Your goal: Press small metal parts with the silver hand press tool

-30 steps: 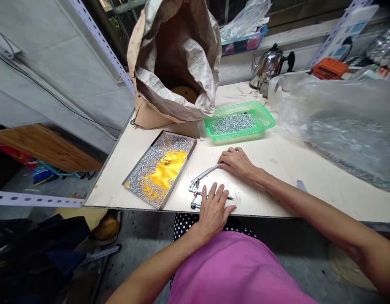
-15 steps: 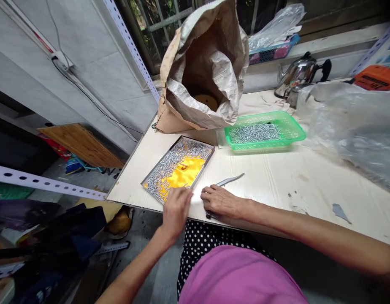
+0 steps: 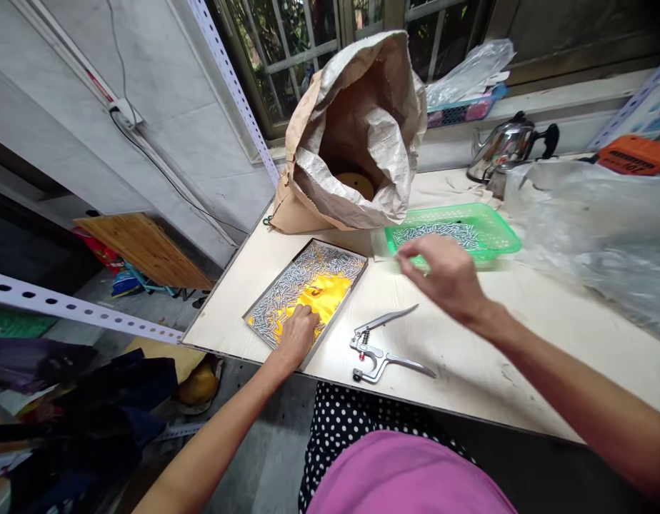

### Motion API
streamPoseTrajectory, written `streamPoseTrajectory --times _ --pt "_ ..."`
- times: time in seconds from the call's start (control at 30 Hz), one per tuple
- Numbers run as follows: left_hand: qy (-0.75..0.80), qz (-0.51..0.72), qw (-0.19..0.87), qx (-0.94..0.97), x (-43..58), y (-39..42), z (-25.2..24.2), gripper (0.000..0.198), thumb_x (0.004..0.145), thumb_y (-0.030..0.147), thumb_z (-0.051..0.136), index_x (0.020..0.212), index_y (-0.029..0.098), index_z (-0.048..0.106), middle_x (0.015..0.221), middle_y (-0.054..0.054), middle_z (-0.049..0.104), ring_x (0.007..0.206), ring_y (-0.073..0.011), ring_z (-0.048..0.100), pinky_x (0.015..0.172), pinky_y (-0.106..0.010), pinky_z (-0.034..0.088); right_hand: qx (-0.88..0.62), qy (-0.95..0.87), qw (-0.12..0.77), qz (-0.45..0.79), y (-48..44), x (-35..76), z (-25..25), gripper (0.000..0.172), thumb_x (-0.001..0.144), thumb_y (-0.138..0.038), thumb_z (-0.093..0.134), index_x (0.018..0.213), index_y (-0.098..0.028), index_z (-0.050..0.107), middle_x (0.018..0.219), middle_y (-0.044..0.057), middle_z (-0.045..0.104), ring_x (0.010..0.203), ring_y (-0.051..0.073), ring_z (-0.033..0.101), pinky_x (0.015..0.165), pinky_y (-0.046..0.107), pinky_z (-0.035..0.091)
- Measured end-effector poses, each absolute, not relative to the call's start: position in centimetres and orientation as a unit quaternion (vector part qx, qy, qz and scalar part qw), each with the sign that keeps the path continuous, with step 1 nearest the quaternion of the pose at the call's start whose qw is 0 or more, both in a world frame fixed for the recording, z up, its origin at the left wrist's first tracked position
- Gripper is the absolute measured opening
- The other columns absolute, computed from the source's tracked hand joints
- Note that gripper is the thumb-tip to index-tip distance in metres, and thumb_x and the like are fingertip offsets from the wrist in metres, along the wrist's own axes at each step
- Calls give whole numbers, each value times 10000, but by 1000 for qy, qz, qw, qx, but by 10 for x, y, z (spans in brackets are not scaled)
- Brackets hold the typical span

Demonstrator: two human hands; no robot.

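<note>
My left hand (image 3: 298, 334) is down in a shallow tray (image 3: 345, 300) lined with yellow and scattered with small silvery pieces; its fingers are curled, and what they hold, if anything, is hidden. Blurred by motion, my right hand (image 3: 442, 271) hangs over the near edge of a green basket (image 3: 501, 235), which contains similar silvery pieces (image 3: 416, 232). Thumb and forefinger are bent toward each other, and too blurred to show anything between them. Silver snap pliers (image 3: 381, 360) with a spring lie spread on the table between both hands, untouched.
Behind the tray stands a large open paper sack (image 3: 308, 185). Clear plastic sheeting (image 3: 592, 228) covers the right of the table, near a metal kettle (image 3: 509, 146) and an orange object (image 3: 635, 155). The table's front edge (image 3: 330, 376) runs just before my body.
My right hand has lifted off the pliers and moved up and right to the green basket. My left hand has moved from the tray's near edge into the tray. The view has shifted slightly.
</note>
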State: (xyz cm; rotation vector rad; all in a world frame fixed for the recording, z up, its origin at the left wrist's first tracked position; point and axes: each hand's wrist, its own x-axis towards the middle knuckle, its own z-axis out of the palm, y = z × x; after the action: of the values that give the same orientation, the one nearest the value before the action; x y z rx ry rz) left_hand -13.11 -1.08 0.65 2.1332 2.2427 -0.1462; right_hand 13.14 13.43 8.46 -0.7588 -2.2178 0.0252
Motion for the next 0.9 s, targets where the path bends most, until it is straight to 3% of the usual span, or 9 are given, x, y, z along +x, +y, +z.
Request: streamPoseTrajectory --times 0.17,0.3,0.37,0.43,0.53,0.67,0.9 --pt "706 -80 23 703 -128 -8 13 214 918 106 463 891 142 672 985 -130 638 1000 -253 552 793 -336 454 -424 -871 236 -69 204 154 90 214 926 -271 499 993 -146 660 1004 145 626 920 285 566 762 399 398" --pt "726 38 64 684 -124 -14 26 208 909 148 498 811 153 682 897 -107 671 928 -226 595 831 -335 466 -355 -921 156 21 156 158 52 201 927 -250 529 1025 -142 666 1010 124 615 853 228 588 706 328 411" --pt "741 153 138 639 -114 -20 33 152 883 199 549 849 163 693 868 -72 691 842 -190 622 789 -304 485 -282 -944 120 122 110 159 33 173 942 -240 521 1011 -174 666 974 81 619 833 183 594 700 286 413" --pt "745 239 259 567 -98 -27 34 138 842 254 589 871 169 694 800 -35 690 704 -153 621 649 -255 493 -259 -950 67 162 71 159 18 144 940 -256 543 965 -180 662 943 64 618 789 167 585 673 280 400" --pt "738 262 418 461 -74 -35 25 185 793 328 612 811 154 673 600 17 603 477 -109 518 428 -208 386 -292 -943 9 159 41 158 0 96 918 -238 585 927 -169 652 930 63 617 780 176 573 650 289 372" --pt "737 255 494 384 -59 -36 7 275 743 415 661 730 142 633 462 69 469 362 -64 365 364 -195 254 -320 -937 13 138 36 157 -18 112 937 -160 518 895 -179 621 914 54 604 780 181 551 643 298 342" --pt "734 232 552 320 -56 -33 5 364 654 484 726 683 148 589 449 81 457 356 -46 320 355 -196 204 -313 -937 47 145 32 159 -25 137 914 -91 479 912 -188 576 897 48 580 746 181 506 635 310 315"
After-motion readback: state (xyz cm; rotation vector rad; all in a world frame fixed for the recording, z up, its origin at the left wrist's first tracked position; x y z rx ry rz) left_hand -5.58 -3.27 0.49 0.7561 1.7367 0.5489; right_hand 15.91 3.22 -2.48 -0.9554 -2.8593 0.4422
